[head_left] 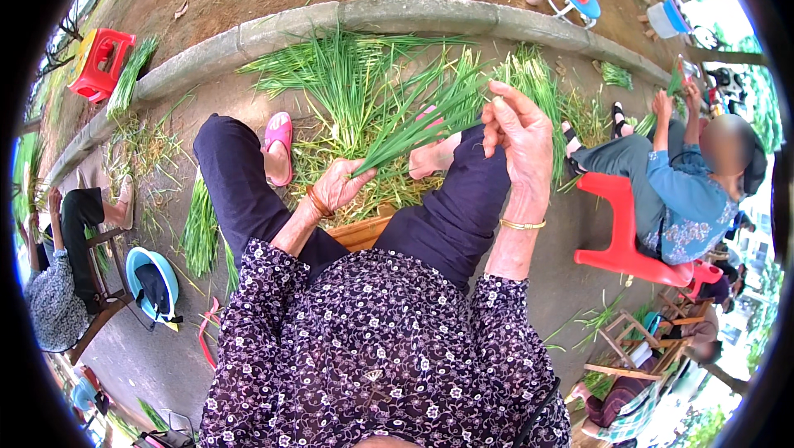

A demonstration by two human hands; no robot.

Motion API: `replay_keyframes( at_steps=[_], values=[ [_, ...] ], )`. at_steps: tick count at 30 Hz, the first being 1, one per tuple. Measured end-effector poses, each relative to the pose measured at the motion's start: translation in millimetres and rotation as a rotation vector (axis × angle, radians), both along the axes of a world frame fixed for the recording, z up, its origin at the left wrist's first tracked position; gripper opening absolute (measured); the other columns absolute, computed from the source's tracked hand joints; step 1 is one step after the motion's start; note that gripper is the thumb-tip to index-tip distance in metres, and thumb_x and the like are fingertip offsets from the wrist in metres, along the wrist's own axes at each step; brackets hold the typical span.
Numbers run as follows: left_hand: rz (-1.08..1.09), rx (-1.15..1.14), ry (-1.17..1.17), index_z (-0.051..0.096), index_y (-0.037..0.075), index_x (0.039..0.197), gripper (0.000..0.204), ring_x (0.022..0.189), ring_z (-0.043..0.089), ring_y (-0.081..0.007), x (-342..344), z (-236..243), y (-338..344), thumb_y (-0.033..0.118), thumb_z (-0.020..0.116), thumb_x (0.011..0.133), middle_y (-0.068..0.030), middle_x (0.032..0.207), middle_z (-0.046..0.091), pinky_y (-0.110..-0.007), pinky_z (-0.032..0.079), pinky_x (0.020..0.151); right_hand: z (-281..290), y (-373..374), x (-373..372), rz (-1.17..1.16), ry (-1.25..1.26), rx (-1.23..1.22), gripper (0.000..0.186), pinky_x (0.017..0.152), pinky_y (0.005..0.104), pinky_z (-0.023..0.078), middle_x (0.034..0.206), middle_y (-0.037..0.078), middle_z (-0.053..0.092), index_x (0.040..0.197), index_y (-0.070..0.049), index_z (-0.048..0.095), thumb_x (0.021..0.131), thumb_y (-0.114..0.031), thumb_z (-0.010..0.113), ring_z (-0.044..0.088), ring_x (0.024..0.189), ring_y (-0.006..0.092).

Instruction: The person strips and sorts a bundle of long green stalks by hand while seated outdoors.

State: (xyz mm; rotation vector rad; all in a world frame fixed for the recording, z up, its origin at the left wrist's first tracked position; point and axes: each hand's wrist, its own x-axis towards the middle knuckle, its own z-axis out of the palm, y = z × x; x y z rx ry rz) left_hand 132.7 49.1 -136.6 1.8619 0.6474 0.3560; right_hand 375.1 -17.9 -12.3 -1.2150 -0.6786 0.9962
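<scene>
In the head view, my left hand (340, 186) is closed round the lower end of a small bunch of garlic chives (418, 132). The long green leaves slant up to the right, over the space between my knees. My right hand (518, 127) is raised above my right knee, close to the leaf tips. Its fingers are curled in toward the thumb; whatever they pinch, if anything, is too small to make out. A large heap of chives (343, 88) lies fanned out beyond my feet, and yellowish trimmings (318, 162) cover the ground around my pink sandals (279, 148).
A concrete kerb (413, 16) curves across the far side. More chives (200, 229) lie left of my leg. A light blue basin (152, 284) with a dark bag stands farther left. At right, a person in blue (699, 191) sits beside a red stool (616, 229); another (62, 282) sits at left.
</scene>
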Motion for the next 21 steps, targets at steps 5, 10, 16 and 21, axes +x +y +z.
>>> replay_keyframes(
  at_steps=[5,10,16,21],
  values=[
    [-0.005,0.026,-0.009,0.054,0.001,0.081,0.017,0.048,0.046,-0.0322,0,1,0,0.017,0.05,0.08,-0.018,0.053,0.044,-0.036,0.036,0.047,0,4,-1,0.034,0.041,0.002,0.022,0.034,0.0191,0.038,0.068,0.007,0.055,0.1,-0.001,0.054,0.08,-0.01,0.053,0.047,0.043,0.0084],
    [0.005,0.071,-0.021,0.055,0.001,0.082,0.016,0.048,0.048,-0.0334,0,-2,-1,0.016,0.051,0.079,-0.0188,0.053,0.045,-0.037,0.036,0.046,4,5,2,0.02,0.081,0.076,0.021,0.033,0.0192,0.038,0.067,0.007,0.056,0.098,-0.001,0.056,0.079,-0.009,0.054,0.047,0.042,0.0083],
    [-0.015,0.142,-0.055,0.049,0.0,0.073,0.02,0.045,0.045,-0.0236,2,-5,-3,0.018,0.046,0.081,-0.0112,0.05,0.044,-0.034,0.035,0.047,5,3,8,-0.013,0.052,0.065,0.018,0.033,0.02,0.039,0.067,0.007,0.056,0.096,0.0,0.056,0.08,-0.009,0.052,0.048,0.042,0.009],
    [-0.04,0.097,-0.029,0.05,0.0,0.073,0.023,0.045,0.044,-0.0219,1,-5,-2,0.021,0.045,0.083,-0.0101,0.05,0.043,-0.033,0.035,0.046,1,1,18,-0.09,0.113,0.158,0.016,0.033,0.021,0.04,0.068,0.008,0.056,0.092,0.001,0.056,0.082,-0.008,0.048,0.049,0.043,0.0104]
  ],
)
